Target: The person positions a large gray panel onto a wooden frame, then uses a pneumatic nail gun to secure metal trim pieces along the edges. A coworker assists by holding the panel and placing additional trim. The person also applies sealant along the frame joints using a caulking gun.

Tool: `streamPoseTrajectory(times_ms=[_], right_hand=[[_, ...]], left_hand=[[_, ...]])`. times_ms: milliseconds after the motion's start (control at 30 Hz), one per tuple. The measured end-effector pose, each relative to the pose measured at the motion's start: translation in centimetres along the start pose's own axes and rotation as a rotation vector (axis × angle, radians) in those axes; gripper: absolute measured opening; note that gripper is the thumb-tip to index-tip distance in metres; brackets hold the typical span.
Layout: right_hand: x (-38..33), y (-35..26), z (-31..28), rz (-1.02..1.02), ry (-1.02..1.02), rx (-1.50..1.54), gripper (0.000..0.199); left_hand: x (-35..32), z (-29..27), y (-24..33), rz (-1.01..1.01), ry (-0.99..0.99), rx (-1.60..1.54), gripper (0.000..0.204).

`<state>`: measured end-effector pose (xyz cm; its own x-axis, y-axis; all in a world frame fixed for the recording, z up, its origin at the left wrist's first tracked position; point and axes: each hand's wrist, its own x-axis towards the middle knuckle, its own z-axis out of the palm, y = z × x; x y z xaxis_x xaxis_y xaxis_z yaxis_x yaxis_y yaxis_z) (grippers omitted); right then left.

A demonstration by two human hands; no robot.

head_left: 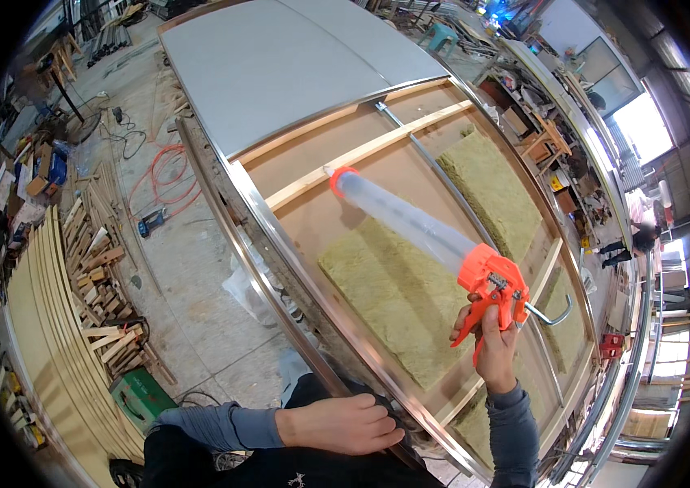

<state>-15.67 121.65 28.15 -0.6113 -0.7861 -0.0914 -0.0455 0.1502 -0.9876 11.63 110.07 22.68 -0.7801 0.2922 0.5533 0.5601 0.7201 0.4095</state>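
Observation:
My right hand [495, 346] is closed around the orange handle of a caulking gun [414, 226]. The gun has a long clear barrel, an orange front ring and a bent metal rod at its back. Its tip points to the upper left, over a wooden slat [373, 154] in the panel frame; I cannot tell whether it touches. Below lie yellow-green insulation slabs [393, 293] in the frame's bays. My left hand [341, 424] rests with bent fingers over a brown metal rail [267, 297] along the near side; its fingertips are partly hidden.
A grey sheet [288, 69] covers the far part of the panel frame. On the floor to the left are a cordless tool [151, 223], an orange hose [158, 183], wood offcuts [101, 268] and a green box [140, 398]. Another person [637, 242] stands far right.

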Motion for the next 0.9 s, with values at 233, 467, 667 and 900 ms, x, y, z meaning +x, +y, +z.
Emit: streamPoseTrajectory(times_ms=[233,467,667,900], right_hand=[[-2.9,1.1,1.5,-0.028,-0.045,-0.026,0.052],[-6.0,2.0,3.0,-0.046,-0.118,-0.116,0.056],[-7.8,0.9,3.1,0.031,-0.145,-0.075,0.057],[-9.0,0.6,0.5,0.019,0.050,0.161,0.061]], left_hand=[[0.1,0.4,0.2,-0.003,0.001,0.014,0.042],[0.1,1.1,0.2,0.002,-0.008,0.013,0.042],[0.2,1.8,0.2,0.021,0.005,0.015,0.043],[1.4,0.3,0.2,0.020,-0.076,0.001,0.041]])
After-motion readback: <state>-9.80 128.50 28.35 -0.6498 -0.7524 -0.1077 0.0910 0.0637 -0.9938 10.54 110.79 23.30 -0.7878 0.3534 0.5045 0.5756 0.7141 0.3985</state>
